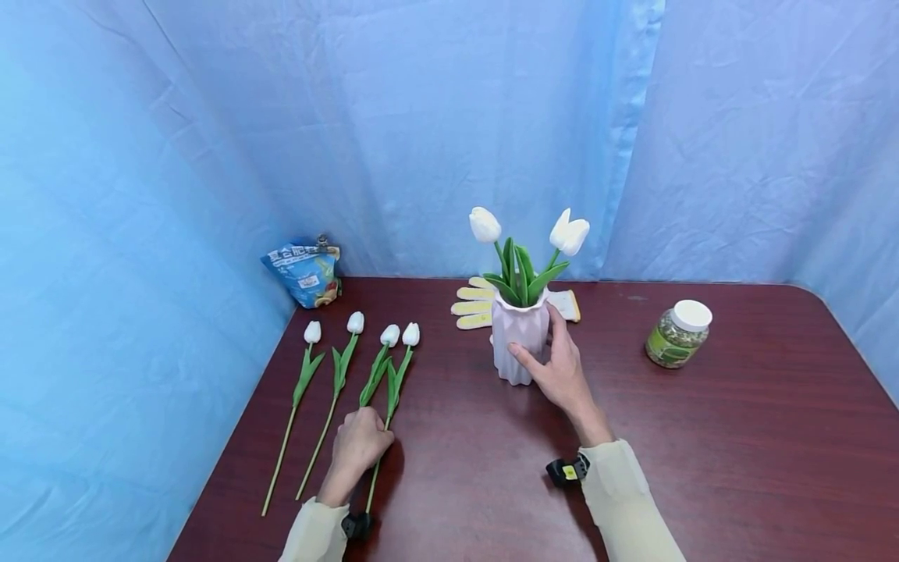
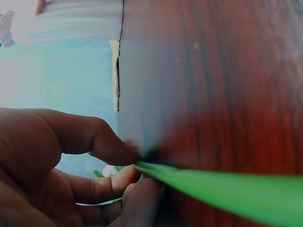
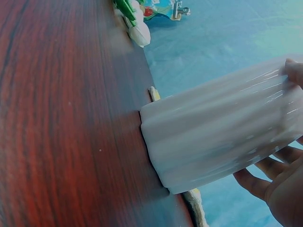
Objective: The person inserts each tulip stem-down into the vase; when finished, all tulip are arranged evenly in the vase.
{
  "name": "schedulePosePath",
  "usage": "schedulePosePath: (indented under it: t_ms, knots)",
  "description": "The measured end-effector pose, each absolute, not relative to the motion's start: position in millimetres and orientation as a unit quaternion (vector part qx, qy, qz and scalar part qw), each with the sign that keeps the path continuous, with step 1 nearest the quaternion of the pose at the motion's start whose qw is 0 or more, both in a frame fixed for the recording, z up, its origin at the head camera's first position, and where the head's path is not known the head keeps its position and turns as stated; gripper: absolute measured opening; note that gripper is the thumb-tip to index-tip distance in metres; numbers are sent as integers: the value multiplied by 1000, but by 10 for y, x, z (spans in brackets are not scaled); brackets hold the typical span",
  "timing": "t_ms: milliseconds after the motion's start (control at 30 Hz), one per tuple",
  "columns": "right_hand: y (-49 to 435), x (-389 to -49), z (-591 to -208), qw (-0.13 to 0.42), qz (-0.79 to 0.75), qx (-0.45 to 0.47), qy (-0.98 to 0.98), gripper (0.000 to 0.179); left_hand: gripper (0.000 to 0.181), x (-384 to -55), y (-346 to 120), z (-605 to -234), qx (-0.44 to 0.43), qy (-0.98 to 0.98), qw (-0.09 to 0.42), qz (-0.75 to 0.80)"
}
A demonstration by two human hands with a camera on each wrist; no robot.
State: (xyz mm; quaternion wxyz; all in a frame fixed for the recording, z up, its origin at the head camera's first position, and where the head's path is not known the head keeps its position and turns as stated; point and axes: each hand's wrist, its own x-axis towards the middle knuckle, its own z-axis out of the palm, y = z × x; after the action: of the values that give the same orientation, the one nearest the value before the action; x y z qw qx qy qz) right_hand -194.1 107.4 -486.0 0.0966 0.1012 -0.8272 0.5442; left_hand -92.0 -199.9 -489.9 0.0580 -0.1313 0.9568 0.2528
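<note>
My left hand pinches the stem of a white tulip lying on the table. In the left wrist view its thumb and fingers close on the green stem or leaf. Right beside it lies another tulip, its stem passing along the hand. A pale, ribbed vase stands upright, and my right hand grips its right side with thumb in front. Two white tulips with green leaves stand in the vase. The right wrist view shows the vase wall with fingers around it.
Two more tulips lie at the left of the dark red table. Behind the vase is a white and yellow glove. A clipped blue bag sits at the back left, a white-lidded jar at the right. Blue curtains surround the table.
</note>
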Motion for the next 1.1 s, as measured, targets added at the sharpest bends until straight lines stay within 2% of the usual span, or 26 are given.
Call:
schedulePosePath:
  t_ms: [133, 367, 567, 767, 1100]
  knots:
    - [1078, -1943, -4864, 96, 545, 104, -826, 87, 37, -927, -2018, -4889, -130, 955, 57, 259]
    - [1071, -1948, -4871, 99, 547, 107, -825, 87, 14, -947, -2076, -4889, -125, 943, 59, 303]
    - [1076, -1948, -4875, 101, 547, 105, -824, 89, 6, -957, -2114, -4880, -143, 902, 91, 398]
    - [1075, -1942, -4878, 107, 549, 110, -822, 89, 11, -984, -2150, -4893, -145, 848, 133, 492]
    - [1077, -1950, -4892, 108, 549, 107, -822, 89, 22, -1023, -2245, -4970, -67, 763, 197, 612]
